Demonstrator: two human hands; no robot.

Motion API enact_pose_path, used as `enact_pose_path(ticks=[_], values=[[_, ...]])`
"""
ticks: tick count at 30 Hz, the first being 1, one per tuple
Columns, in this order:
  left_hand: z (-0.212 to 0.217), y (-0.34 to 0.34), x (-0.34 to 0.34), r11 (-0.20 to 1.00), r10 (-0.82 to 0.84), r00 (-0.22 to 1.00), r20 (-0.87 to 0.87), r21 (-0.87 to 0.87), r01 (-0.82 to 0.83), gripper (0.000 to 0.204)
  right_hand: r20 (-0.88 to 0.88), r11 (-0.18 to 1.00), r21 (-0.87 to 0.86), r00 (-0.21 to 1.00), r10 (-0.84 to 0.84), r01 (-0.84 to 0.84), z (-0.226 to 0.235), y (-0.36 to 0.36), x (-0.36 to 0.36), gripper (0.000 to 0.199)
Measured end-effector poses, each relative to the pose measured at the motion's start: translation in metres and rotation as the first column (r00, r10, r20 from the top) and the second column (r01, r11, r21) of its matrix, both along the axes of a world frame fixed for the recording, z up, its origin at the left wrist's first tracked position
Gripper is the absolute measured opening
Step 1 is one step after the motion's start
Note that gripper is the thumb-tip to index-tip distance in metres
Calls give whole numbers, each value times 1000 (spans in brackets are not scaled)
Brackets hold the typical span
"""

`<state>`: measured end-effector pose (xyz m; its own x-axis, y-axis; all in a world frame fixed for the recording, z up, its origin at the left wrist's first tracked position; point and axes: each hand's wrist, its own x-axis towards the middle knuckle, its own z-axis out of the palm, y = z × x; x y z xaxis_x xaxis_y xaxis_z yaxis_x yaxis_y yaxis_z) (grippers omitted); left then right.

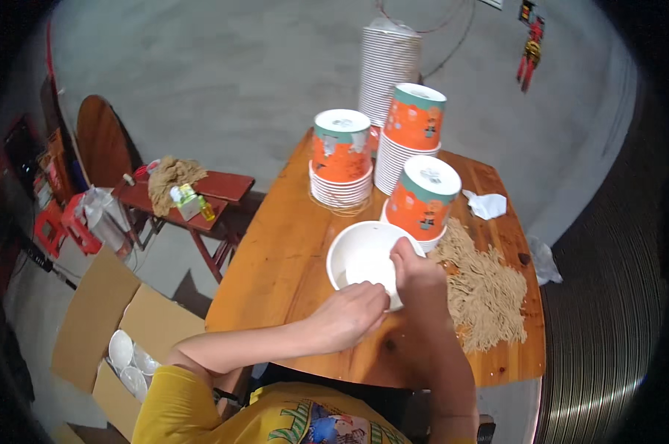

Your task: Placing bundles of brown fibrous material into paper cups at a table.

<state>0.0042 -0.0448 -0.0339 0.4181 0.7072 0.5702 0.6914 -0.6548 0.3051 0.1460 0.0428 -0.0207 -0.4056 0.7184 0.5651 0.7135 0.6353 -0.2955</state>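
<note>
Over the wooden table, a white paper tub tilts so that its plain inside faces me. My left hand is closed at the tub's near rim, fingers curled. On the right rim my right hand grips with the thumb uppermost. Just beyond the tub stands a short stack of upside-down orange and green paper tubs. Two similar stacks rise farther back, one on the left and one on the right. A heap of tan, thin strands lies right of my right hand.
A tall stack of white-rimmed tubs stands at the table's far end. White crumpled paper lies at the right. An opened cardboard box with wrapped white tubs is at lower left. A red bench bears a tan bundle.
</note>
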Motion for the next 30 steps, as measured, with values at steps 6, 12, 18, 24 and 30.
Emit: enact_pose_path(ticks=[6, 12, 18, 24, 30], values=[[12, 5, -19, 999, -48, 983, -178, -20, 46, 20, 20, 969, 179, 986, 167, -168, -15, 22, 17, 11], [11, 22, -64, 978, 27, 957, -287, 206, 34, 17, -845, 528, -505, 514, -144, -683, 37, 19, 76, 17], [7, 35, -104, 998, -4, 969, -245, 66, 21, 23, -873, 305, 251, -351, -339, -919, 8, 32, 133, 32], [11, 40, -116, 999, -33, 978, -208, -41, 25, 19, -848, 297, 397, -471, -243, -868, -17, 28, 162, 27], [15, 53, -137, 1000, -14, 969, -247, 11, 17, 17, -890, 582, 128, -352, -289, -803, -14, 18, 137, 15]])
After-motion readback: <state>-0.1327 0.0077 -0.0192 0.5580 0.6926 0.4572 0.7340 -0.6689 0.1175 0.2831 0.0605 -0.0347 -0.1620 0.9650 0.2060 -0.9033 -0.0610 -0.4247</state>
